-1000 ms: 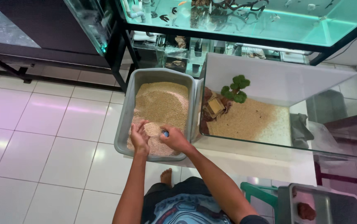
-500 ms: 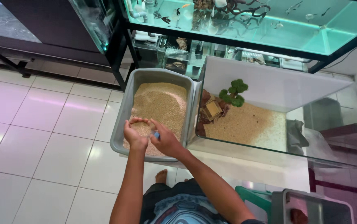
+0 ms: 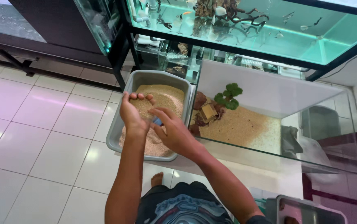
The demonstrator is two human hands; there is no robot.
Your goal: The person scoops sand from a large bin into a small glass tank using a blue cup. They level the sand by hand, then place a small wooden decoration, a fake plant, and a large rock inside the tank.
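A grey plastic tub (image 3: pixel 120 126) on the tiled floor is filled with tan sand (image 3: pixel 168 97). My left hand (image 3: pixel 132 112) is raised above the tub, cupped palm up with a heap of sand in it. My right hand (image 3: pixel 174 130) hovers beside it with fingers spread, touching a small blue object (image 3: pixel 157 121) between the two hands. Right of the tub stands a small glass tank (image 3: pixel 269 89) with a sand bed, brown rocks, a little wooden house (image 3: pixel 208 112) and a green plant (image 3: pixel 228 95).
A large lit aquarium (image 3: pixel 245 25) with fish and driftwood sits on a black stand behind. Another grey bin (image 3: pixel 307 209) is at the lower right. My bare foot (image 3: pixel 157 179) rests on the white tiles (image 3: pixel 41 132) to the left.
Both hands have lifted up out of the sand in the tub and moved toward its far end, the left one carrying a scoop of sand.
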